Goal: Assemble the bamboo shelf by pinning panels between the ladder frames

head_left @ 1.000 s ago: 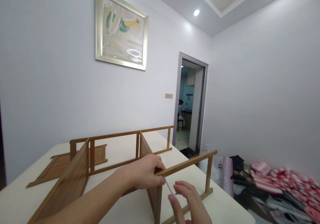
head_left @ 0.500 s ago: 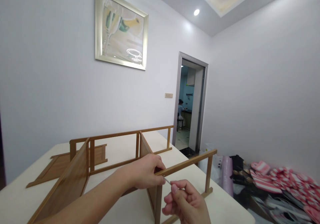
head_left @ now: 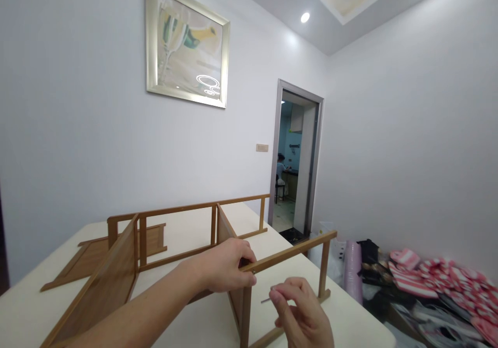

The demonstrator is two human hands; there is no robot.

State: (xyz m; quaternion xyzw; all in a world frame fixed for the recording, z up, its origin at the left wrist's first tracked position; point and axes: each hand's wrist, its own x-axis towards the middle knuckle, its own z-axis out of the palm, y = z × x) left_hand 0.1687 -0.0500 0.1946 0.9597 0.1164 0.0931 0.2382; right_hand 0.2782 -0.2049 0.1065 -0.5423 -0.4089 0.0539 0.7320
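From here, my left hand (head_left: 229,265) steadies the brown wooden frame (head_left: 295,252) near the cream rectangular worktop's (head_left: 356,322) right edge; my right hand (head_left: 301,309) pinches a thin grey metal rod (head_left: 265,301), best aligned straight with the small metal fastener (head_left: 253,272)

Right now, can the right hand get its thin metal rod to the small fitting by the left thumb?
Probably yes: the right hand holds the rod apart from the fitting with nothing visible between them, though the left hand, gripping the wooden rail, sits close beside it.
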